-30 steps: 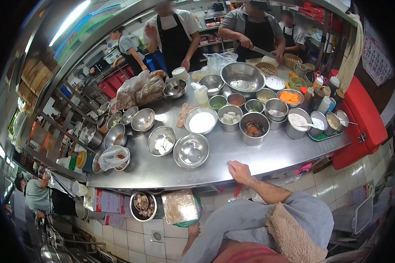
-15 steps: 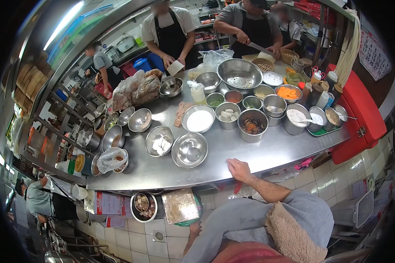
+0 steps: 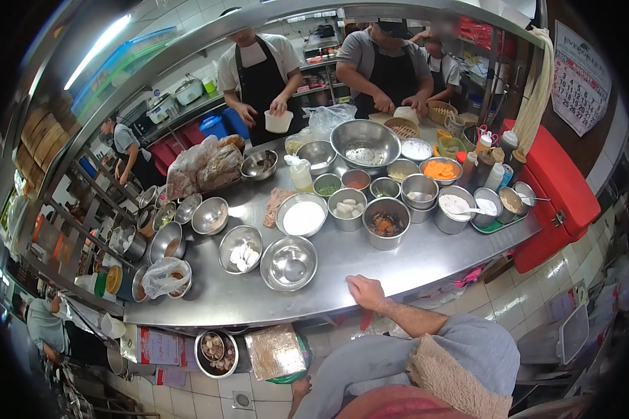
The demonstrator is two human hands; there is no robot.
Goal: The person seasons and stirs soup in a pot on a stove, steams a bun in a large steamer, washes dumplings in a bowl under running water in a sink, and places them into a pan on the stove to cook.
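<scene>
A tiled kitchen with three co-workers in black aprons beyond the counter surrounds a long, shiny stainless-steel table (image 3: 314, 286). A red, rounded chest (image 3: 555, 202) stands at its right end. Nearer the front edge sit a round steel bowl (image 3: 288, 263) and a cylindrical steel pot (image 3: 386, 223) of dark mixture, slightly apart. The right hand (image 3: 365, 290), loosely curled, rests at the table's edge near both. The left hand (image 3: 301, 385) hangs low, too indistinct to tell open or closed.

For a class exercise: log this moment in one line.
right hand: at table edge | nearby: empty bowl, dark-food pot | opposite: co-worker holding white tub
</scene>
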